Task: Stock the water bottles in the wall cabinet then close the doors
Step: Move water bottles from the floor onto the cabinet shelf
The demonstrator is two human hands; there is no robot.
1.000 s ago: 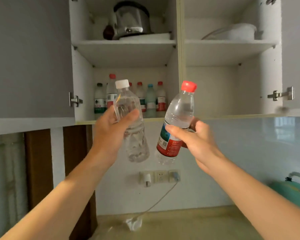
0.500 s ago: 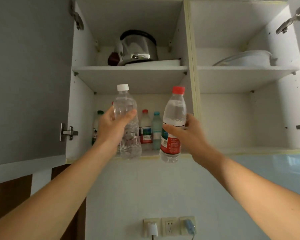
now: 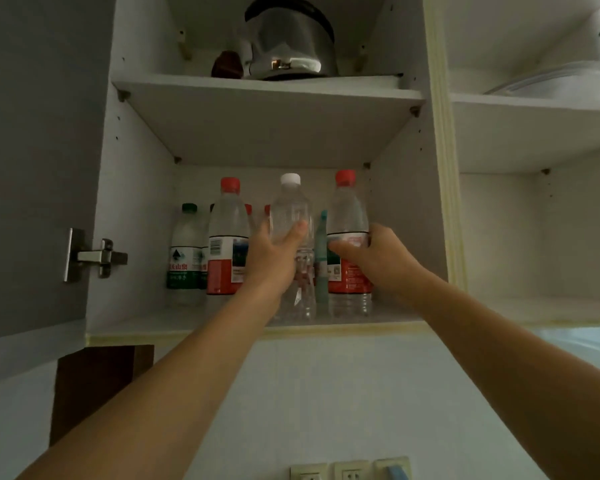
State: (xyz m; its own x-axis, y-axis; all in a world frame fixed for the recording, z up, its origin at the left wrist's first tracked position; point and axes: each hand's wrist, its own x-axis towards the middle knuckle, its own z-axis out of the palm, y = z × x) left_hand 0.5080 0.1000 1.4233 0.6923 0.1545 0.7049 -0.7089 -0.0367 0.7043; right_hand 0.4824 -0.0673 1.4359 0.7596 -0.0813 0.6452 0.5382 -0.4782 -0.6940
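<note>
Both my hands reach into the lower left compartment of the open wall cabinet (image 3: 250,329). My left hand (image 3: 274,254) grips a clear white-capped bottle (image 3: 290,209) that stands on the bottom shelf near its front edge. My right hand (image 3: 378,258) grips a red-capped, red-labelled bottle (image 3: 347,209) standing just to the right of it. Left of them stand another red-capped bottle (image 3: 226,237) and a green-capped bottle (image 3: 184,251). A teal bottle (image 3: 322,258) and more bottles show behind, mostly hidden.
The grey left door (image 3: 31,161) hangs open with its hinge (image 3: 94,255) showing. A steel pot (image 3: 289,43) sits on the upper left shelf, a white bowl (image 3: 561,83) on the upper right shelf. Wall sockets (image 3: 350,471) lie below.
Both hands rose and moved forward, carrying the two bottles from below the cabinet onto the lower left shelf. The view tilted up and came closer.
</note>
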